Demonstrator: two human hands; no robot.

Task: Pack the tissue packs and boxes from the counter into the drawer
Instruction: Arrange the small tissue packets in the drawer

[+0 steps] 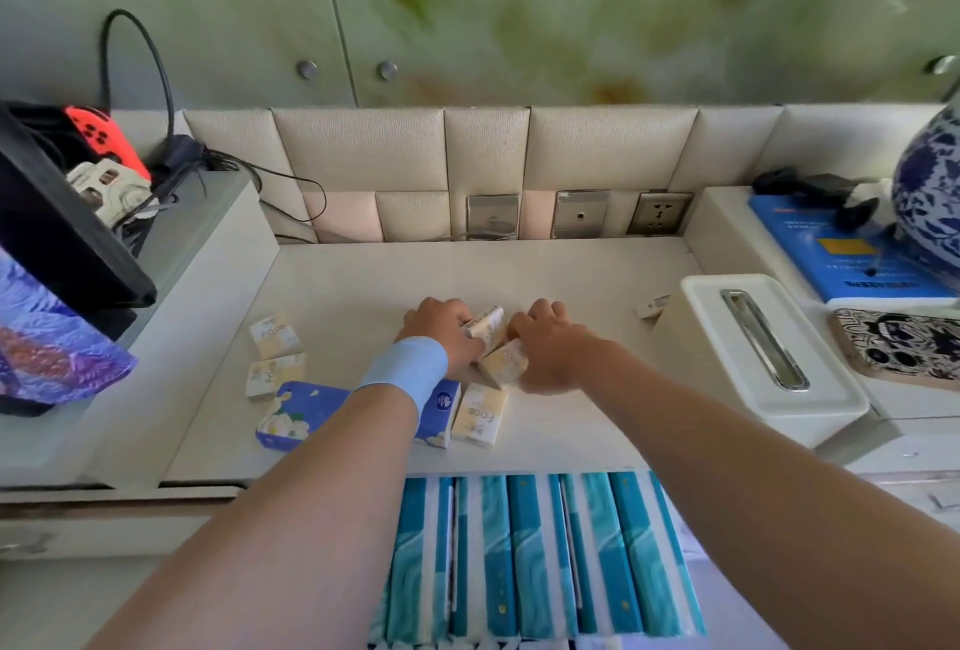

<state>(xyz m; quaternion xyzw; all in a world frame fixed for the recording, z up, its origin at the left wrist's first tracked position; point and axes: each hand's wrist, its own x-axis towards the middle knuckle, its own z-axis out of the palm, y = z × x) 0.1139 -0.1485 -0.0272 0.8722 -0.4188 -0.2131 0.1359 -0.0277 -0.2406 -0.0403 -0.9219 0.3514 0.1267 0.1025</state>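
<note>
Left hand [441,332] grips the upper Face pack [487,321], right hand [545,348] grips the lower Face pack [504,363], both mid-counter and touching; likely risk: slick wrappers squeezed together pop one loose, or it jams on teal packs [519,556] crowding the open drawer [688,548].

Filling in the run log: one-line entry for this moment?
phase: gathering; left grip: holds far cream pack; right grip: holds near cream pack; drawer: open, teal packs inside; counter: four loose packs
</note>
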